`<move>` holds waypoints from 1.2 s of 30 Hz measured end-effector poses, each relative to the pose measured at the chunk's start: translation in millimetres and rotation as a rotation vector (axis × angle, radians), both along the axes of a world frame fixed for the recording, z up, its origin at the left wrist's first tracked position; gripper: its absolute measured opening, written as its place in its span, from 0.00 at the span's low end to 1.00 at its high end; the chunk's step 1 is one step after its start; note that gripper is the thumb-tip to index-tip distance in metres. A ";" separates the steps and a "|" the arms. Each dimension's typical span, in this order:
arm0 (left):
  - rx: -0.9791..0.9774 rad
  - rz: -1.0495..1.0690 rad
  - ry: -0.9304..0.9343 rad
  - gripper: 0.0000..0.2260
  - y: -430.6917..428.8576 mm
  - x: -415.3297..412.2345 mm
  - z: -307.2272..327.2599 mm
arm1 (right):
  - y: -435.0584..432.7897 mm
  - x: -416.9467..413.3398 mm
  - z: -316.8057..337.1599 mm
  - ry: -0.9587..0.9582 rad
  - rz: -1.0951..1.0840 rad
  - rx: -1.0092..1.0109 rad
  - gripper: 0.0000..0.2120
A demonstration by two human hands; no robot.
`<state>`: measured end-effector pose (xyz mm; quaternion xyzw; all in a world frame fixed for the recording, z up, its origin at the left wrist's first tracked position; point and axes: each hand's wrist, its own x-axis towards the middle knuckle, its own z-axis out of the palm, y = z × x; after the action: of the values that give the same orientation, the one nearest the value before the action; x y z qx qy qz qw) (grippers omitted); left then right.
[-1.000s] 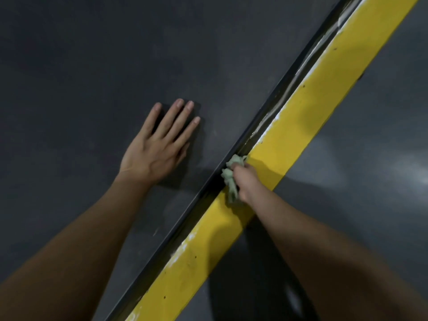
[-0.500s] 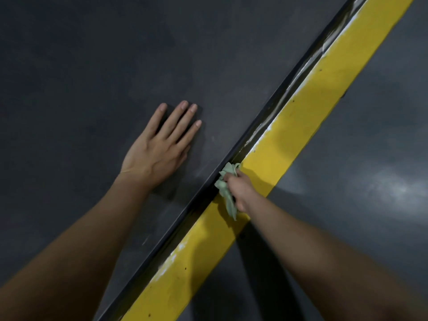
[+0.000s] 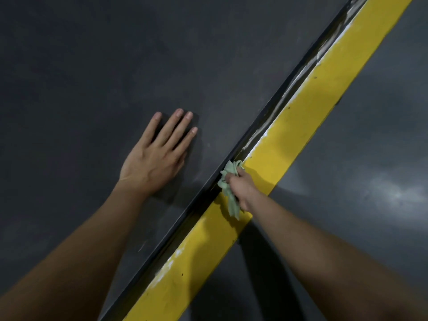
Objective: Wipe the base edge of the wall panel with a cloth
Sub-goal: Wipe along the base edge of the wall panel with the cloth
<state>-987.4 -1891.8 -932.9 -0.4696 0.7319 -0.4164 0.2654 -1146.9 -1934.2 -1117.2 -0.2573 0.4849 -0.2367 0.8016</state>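
I'm seeing the right hand from the back only: fingertips are hiding in the green cloth, which it's gripping bunched, tail hanging over the yellow stripe. Cloth is pressing against the base edge of the dark wall panel, about mid-run. Left hand is lying flat on the panel, fingers straight, thumb mostly tucked out of sight. Glossy streaks are showing between edge and stripe; can't tell what they are. Both forearms are running off frame.
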 end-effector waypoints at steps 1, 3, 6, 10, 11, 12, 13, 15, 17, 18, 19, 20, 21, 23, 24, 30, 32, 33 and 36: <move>-0.002 -0.002 0.002 0.29 -0.5 0.1 -0.2 | -6.6 0.0 -1.9 0.010 -0.016 0.011 0.22; -0.004 -0.008 0.019 0.28 -1.3 0.6 -0.3 | -27.7 -6.3 -3.0 0.015 -0.061 0.007 0.22; -0.012 -0.014 0.013 0.28 -1.0 2.8 -2.7 | -66.3 -23.8 -3.5 0.026 -0.096 -0.037 0.24; -0.006 0.004 0.003 0.30 -0.8 1.9 -4.0 | -79.0 -38.5 6.7 0.083 -0.035 -0.090 0.24; -0.009 0.003 0.006 0.29 -1.0 1.4 -4.2 | -72.1 -37.3 8.7 0.068 -0.032 -0.080 0.23; -0.010 0.000 0.010 0.29 -1.3 1.1 -4.7 | -62.9 -34.5 9.0 0.058 -0.030 -0.073 0.22; -0.012 -0.002 0.012 0.29 -1.6 1.0 -4.8 | -53.1 -30.1 7.8 0.048 -0.026 -0.069 0.23; -0.010 0.001 0.017 0.29 -1.7 1.2 -4.2 | -36.6 -20.8 2.1 0.043 -0.017 -0.066 0.25; -0.007 0.001 0.016 0.30 -0.9 1.4 -4.3 | -31.8 -13.5 -3.6 0.025 -0.040 -0.054 0.23; -0.008 0.001 0.013 0.30 -0.9 1.3 -4.4 | -34.9 -13.1 -3.6 0.022 -0.057 -0.045 0.22; -0.006 0.000 0.012 0.30 -1.3 1.2 -4.4 | -41.1 -14.0 -2.2 0.018 -0.075 -0.035 0.22; 0.000 0.000 0.019 0.30 -1.8 0.9 -4.1 | -50.9 -16.3 -2.0 0.025 -0.094 -0.038 0.23; 0.009 0.001 0.032 0.30 -2.0 1.0 -3.7 | -62.6 -20.4 -0.5 0.027 -0.120 -0.055 0.22; 0.012 0.003 0.040 0.29 -1.2 2.7 -3.8 | -91.9 -32.7 3.9 0.037 -0.163 -0.096 0.20; 0.010 0.004 0.033 0.29 -0.9 3.5 -4.1 | -105.9 -40.0 6.1 0.055 -0.155 -0.105 0.18; -0.010 0.007 0.029 0.31 -1.4 -0.2 -5.2 | -103.5 -46.8 4.8 0.043 -0.022 -0.094 0.18; -0.005 0.004 0.032 0.30 -2.3 -1.0 -4.8 | -79.4 -34.4 -2.7 0.000 -0.020 -0.053 0.23; -0.002 0.004 0.038 0.30 -2.1 -1.4 -4.4 | -67.0 -27.8 -7.4 -0.014 -0.017 -0.026 0.25; -0.019 0.005 0.046 0.29 -1.5 1.0 -6.5 | -50.5 -18.6 -12.6 -0.013 -0.045 0.007 0.22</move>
<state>-986.4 -1893.3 -939.4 -0.4834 0.7327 -0.4117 0.2448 -1165.5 -1984.7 -1129.8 -0.2422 0.4859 -0.2548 0.8002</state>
